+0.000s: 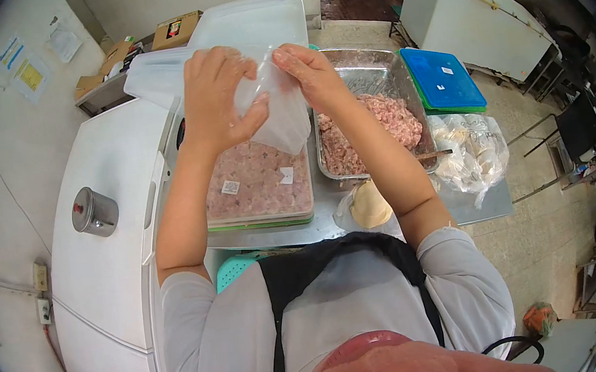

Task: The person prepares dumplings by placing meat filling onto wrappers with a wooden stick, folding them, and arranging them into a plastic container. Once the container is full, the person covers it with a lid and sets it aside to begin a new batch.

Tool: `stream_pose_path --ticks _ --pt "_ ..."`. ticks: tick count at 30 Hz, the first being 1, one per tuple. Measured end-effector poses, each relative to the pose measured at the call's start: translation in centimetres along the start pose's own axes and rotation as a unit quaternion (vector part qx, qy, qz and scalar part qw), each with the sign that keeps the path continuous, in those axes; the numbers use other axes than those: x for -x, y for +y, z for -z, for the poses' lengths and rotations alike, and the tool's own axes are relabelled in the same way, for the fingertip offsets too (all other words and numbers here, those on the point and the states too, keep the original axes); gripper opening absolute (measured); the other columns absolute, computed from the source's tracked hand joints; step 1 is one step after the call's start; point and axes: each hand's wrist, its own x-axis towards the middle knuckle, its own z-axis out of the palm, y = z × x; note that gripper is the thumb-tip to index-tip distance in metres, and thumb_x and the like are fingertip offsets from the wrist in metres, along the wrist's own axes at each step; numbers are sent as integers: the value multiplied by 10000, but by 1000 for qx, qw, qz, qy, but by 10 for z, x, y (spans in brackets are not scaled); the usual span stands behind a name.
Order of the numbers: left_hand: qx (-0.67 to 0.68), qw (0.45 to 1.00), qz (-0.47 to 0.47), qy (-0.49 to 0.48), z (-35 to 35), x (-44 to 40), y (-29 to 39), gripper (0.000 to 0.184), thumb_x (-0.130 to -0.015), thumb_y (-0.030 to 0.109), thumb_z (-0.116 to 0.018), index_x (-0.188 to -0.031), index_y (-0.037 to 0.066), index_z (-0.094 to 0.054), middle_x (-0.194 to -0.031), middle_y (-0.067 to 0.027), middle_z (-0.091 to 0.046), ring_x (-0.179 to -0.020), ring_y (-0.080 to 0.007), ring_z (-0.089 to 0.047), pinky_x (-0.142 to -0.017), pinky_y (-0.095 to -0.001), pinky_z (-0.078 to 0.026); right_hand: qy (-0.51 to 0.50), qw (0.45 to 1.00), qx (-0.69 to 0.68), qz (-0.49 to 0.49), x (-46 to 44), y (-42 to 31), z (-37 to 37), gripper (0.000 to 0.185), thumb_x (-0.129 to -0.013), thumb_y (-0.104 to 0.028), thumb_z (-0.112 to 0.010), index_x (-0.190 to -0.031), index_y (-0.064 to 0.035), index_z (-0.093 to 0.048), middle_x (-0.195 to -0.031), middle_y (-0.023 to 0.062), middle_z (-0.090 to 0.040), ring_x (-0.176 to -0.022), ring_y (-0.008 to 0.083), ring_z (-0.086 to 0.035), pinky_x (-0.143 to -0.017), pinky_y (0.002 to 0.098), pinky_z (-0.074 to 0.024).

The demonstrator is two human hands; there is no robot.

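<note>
My right hand [311,76] pinches the upper edge of a thin, clear plastic sheet [282,117], which hangs down in front of me. My left hand [217,103] is at the other side of the sheet, thumb and fingers curved and apart. Below the sheet lies a flat tray of pink, patterned portions [257,183] under clear film, with small white labels on top. To its right, a deep metal pan [364,55] holds a heap of ground meat [387,127]. A ball of pale dough [370,205] sits on plastic near the table's front edge.
A blue-lidded tray [445,79] and a clear bag of pale pieces [468,150] are on the right. A handle sticks out over the pan's edge. At left, a metal canister [95,212] stands on a white freezer [94,285]. Cardboard boxes [176,30] are at the back.
</note>
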Motion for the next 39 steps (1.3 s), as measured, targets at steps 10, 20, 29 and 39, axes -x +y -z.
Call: stream_pose_path --ticks 10,20,29,39 --pt "-104 992 28 62 41 67 50 365 -593 276 -729 -802 65 -517 -902 -137 -545 -851 -331 -506 -719 -445 -397 109 985 -130 -27 -66 18 48 251 -948 -304 -598 -1014 -69 -659 -859 -44 -605 -757 53 -532 -631 213 -404" --pt "-61 984 115 -122 27 161 116 319 -655 255 -783 -903 124 -631 -698 -30 -559 -615 -232 -547 -591 -340 -400 95 987 65 116 -129 -56 3 270 -923 -316 -630 -835 -63 -664 -670 -44 -526 -601 37 -431 -519 224 -342" --pt "48 944 213 -247 -24 182 110 492 -753 279 -754 -1195 124 -603 -900 -75 -628 -826 -273 -595 -719 -371 -451 136 908 0 395 -173 -146 21 370 -960 -294 -547 -999 67 -622 -933 67 -646 -875 217 -587 -820 289 -450" --pt "-140 984 108 33 -1 43 -17 564 -701 219 -800 -1213 119 -584 -1288 -137 -520 -1202 -339 -478 -1006 -468 -370 -160 819 453 314 -96 -1 19 240 -941 -269 -590 -918 -31 -567 -919 83 -600 -893 248 -536 -857 381 -421"
